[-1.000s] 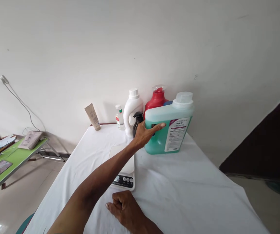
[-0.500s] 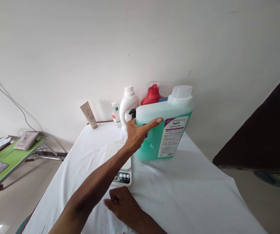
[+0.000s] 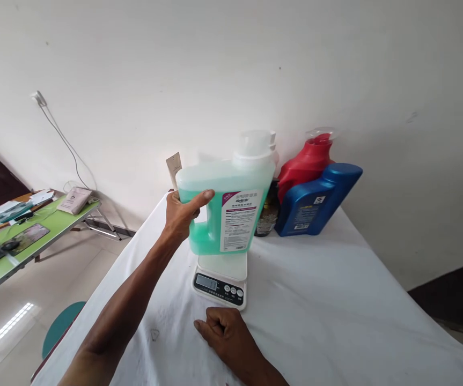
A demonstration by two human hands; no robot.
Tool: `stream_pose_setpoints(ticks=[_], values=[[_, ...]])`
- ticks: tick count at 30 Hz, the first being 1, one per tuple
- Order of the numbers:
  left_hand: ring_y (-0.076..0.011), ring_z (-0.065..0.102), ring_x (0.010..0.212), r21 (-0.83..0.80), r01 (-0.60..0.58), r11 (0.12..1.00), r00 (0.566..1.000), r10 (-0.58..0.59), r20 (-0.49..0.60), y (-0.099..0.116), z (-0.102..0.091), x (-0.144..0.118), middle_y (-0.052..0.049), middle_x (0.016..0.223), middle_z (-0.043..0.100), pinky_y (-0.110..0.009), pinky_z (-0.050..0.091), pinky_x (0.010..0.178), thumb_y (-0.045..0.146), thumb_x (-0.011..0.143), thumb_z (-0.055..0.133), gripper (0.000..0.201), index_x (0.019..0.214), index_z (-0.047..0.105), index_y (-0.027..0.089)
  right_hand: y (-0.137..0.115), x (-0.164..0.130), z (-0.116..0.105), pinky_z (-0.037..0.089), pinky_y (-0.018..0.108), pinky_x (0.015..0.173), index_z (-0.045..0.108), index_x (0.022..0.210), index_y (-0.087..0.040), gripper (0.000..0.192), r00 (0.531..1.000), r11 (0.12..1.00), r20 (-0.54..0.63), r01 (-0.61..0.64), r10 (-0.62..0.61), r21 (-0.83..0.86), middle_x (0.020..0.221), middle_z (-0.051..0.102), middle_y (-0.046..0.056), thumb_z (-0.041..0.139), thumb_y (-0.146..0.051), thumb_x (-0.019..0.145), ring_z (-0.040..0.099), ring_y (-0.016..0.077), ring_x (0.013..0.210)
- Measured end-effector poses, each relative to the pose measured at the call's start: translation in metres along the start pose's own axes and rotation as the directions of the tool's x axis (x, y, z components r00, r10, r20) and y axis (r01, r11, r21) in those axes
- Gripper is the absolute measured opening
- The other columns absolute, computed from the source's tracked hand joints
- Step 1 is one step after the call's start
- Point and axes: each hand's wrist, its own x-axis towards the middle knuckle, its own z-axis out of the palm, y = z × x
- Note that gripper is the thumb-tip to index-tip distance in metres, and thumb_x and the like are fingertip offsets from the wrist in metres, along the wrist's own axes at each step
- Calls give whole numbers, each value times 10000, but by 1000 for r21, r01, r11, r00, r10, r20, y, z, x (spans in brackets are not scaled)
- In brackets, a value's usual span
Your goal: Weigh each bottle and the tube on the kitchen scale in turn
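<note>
My left hand (image 3: 185, 214) is wrapped round the handle of a large translucent jug of green liquid (image 3: 203, 236), thumb along its side. The jug, with a clear cap and a white label, is over the rear of a white kitchen scale (image 3: 221, 285). I cannot tell whether its base touches the platform. Below the scale's display and buttons, my right hand (image 3: 227, 332) rests on the white tablecloth (image 3: 315, 311), closed in a loose fist with nothing visible in it.
Right of the jug are a dark bottle (image 3: 268, 214), a red bottle (image 3: 306, 163) and a blue bottle (image 3: 307, 206). A beige tube (image 3: 174, 167) shows partly behind it. On the left, a green-topped table (image 3: 60, 217) holds papers and a phone. A teal stool (image 3: 60, 327) stands below.
My left hand has carried the jug leftward to over the scale, uncovering the blue and dark bottles. The view has turned left. My right hand keeps its loose fist.
</note>
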Motion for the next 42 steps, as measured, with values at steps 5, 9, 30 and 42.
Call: stream_pose_setpoints(ticks=[5, 9, 30, 42], values=[[-40, 254, 470, -13, 36, 999, 998, -36, -49, -16, -25, 1, 76, 515, 302, -247, 207, 450, 515, 607, 931, 593, 561, 434, 195, -1, 1, -2, 217, 275, 531, 198, 608, -250, 475, 1000, 999, 2, 18, -18, -27, 567, 225, -82, 587, -279, 878, 243, 103, 545], [-40, 247, 474, -13, 73, 997, 995, -74, -63, -22, -28, 2, 81, 516, 291, -245, 207, 452, 501, 600, 935, 587, 563, 436, 196, -1, 0, -3, 214, 273, 523, 191, 616, -252, 476, 1000, 999, 11, 24, -23, -35, 574, 231, -81, 580, -284, 888, 241, 102, 545], [-193, 614, 798, 224, -81, 971, 991, 55, 120, -29, -42, -5, -60, 805, 663, -317, 510, 750, 751, 787, 722, 594, 803, 688, 158, -5, 0, -4, 213, 279, 526, 189, 630, -249, 463, 1000, 998, 20, -5, 6, -59, 588, 216, -77, 560, -319, 897, 234, 108, 555], [-123, 478, 510, 115, 247, 962, 947, -215, -237, -141, -102, -44, -11, 583, 534, -275, 368, 533, 842, 869, 517, 701, 702, 607, 167, -3, 1, -4, 220, 283, 525, 177, 647, -255, 478, 999, 998, 33, 23, -22, -57, 593, 215, -76, 549, -335, 937, 238, 110, 548]])
